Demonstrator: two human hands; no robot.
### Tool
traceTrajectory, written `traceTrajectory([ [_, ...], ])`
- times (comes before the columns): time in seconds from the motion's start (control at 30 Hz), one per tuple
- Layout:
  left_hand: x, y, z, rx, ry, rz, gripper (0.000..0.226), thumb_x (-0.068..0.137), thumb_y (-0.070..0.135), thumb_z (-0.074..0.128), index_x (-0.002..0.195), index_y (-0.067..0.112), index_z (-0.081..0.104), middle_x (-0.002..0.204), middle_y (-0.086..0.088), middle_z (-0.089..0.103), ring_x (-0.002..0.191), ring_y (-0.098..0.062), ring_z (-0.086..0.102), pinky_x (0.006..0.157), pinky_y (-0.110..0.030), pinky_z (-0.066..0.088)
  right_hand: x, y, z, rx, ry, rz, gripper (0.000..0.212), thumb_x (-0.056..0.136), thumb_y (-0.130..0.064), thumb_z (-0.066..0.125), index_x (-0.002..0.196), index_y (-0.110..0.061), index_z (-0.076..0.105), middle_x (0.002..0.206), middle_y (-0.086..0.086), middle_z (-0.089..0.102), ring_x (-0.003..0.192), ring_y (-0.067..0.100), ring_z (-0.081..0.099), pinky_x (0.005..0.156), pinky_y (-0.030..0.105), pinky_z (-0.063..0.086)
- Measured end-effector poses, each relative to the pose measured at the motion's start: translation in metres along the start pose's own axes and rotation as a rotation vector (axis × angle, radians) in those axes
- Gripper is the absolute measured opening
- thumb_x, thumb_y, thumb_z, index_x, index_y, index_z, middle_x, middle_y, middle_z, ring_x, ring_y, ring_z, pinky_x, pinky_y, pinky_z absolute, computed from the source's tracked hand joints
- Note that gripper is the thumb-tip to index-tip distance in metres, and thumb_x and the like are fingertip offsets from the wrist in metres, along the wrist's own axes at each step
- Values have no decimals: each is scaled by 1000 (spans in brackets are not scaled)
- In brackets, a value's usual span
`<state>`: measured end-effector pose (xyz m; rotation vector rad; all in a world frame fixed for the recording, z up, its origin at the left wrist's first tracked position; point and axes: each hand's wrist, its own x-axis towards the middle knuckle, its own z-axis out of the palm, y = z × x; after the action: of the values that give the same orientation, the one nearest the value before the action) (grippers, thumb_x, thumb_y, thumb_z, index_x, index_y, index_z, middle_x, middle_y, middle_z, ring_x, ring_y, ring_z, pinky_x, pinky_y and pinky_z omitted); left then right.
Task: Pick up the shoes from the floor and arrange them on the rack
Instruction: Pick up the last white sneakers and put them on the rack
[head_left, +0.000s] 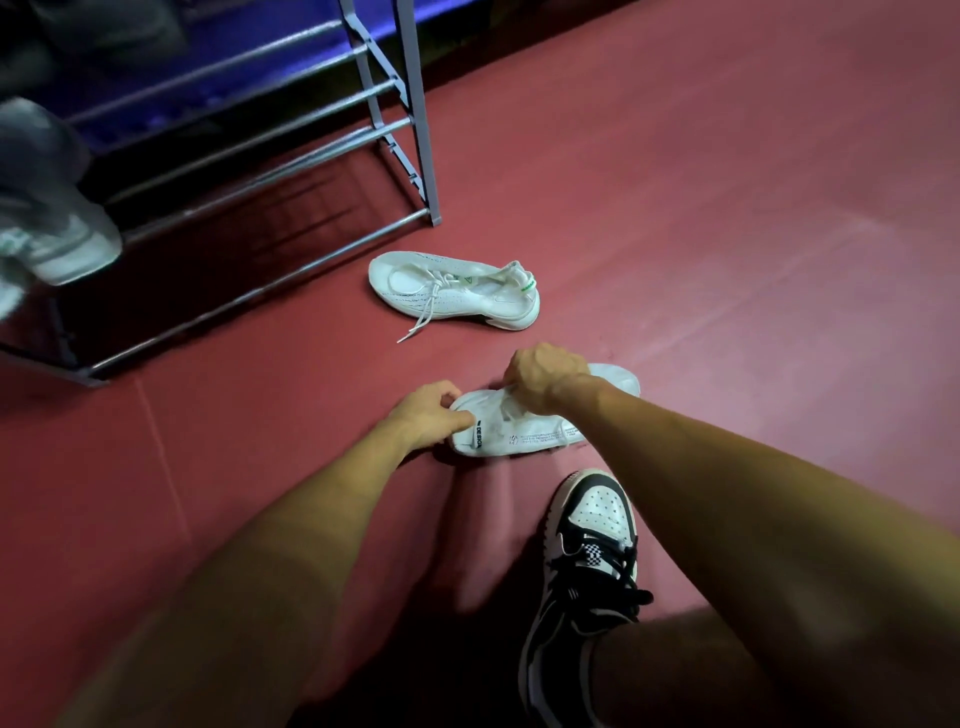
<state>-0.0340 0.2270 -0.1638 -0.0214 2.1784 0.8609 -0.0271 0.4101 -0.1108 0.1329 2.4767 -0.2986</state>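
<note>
Left hand: the left hand (428, 413) grips the heel end of the near white shoe (524, 436), its fingers curled over the rim beside a white pull tab (478, 434) printed with black letters.
Right hand: the right hand (543, 376) is closed in a loose fist over the middle of the same shoe and pinches its laces (511, 408) between the fingertips.
Near white shoe: it rests on the floor (727, 208) between the two hands, heel to the left and toe to the right, past the right wrist. The side with small printed text faces the camera.
Far white shoe: the far white shoe (457, 288) lies on the floor just beyond the hands, apart from the near one. Its toe points left toward the rack and its heel, with a green mark, points right. One loose lace (423, 317) trails over the floor toward the hands.
Rack: the rack (415, 104) is a grey frame with metal bars at the upper left, and its front corner post stands near the far shoe's toe.
On the rack: a pale shoe (67, 244) sits at the left edge, blurred, so its detail cannot be told.
Person's foot: a black-and-white sneaker (587, 561) with black laces is worn on the foot under the right forearm, toe pointing at the near shoe.
</note>
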Motion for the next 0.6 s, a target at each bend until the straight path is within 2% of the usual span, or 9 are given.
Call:
traceTrajectory([
  [0.1, -18, -7, -24, -26, 51, -35, 22, 78, 22, 67, 99, 20, 63, 72, 0, 65, 54, -19, 56, 54, -27, 48, -4, -30, -7, -38, 50, -68, 32, 92, -32, 60, 122, -26, 70, 124, 4, 67, 114, 29, 62, 91, 34, 52],
  [0.17, -30, -11, -39, -26, 71, -69, 22, 79, 23, 65, 100, 18, 63, 71, -2, 65, 55, -21, 57, 54, -27, 47, -6, -50, -12, -74, 75, -125, 31, 91, -31, 61, 120, -27, 71, 123, 3, 67, 115, 27, 60, 86, 33, 49],
  [0.27, -46, -16, -63, -41, 101, -90, 21, 81, 23, 63, 100, 17, 65, 72, -4, 66, 56, -22, 58, 52, -27, 48, -10, -79, -23, -101, 136, -199, 30, 93, -30, 56, 120, -26, 71, 124, 4, 67, 120, 27, 56, 93, 36, 50],
  [0.4, -63, -27, -89, -170, 159, -94, 20, 82, 19, 62, 102, 21, 67, 67, 0, 65, 49, -14, 55, 49, -23, 46, -17, -111, -40, -122, 215, -261, 31, 95, -24, 52, 119, -23, 71, 118, 9, 66, 125, 28, 49, 94, 37, 46],
  [0.47, -72, -32, -98, -254, 178, -113, 19, 82, 21, 62, 100, 23, 68, 73, 0, 69, 56, -13, 60, 56, -25, 52, -18, -127, -48, -151, 234, -301, 29, 94, -22, 53, 116, -22, 72, 116, 7, 67, 130, 28, 43, 90, 36, 44],
  [0.53, -79, -36, -107, -371, 200, -132, 19, 81, 22, 62, 99, 24, 68, 80, -1, 71, 63, -14, 64, 71, -32, 58, -18, -143, -53, -185, 263, -342, 25, 91, -22, 58, 111, -22, 73, 114, 5, 66, 128, 29, 41, 83, 35, 40],
  [0.6, -88, -41, -115, -490, 227, -140, 19, 83, 22, 62, 100, 23, 69, 82, -2, 72, 66, -16, 65, 79, -34, 58, -20, -159, -58, -229, 316, -394, 23, 90, -22, 60, 108, -23, 74, 114, 3, 64, 126, 28, 41, 80, 35, 35],
])
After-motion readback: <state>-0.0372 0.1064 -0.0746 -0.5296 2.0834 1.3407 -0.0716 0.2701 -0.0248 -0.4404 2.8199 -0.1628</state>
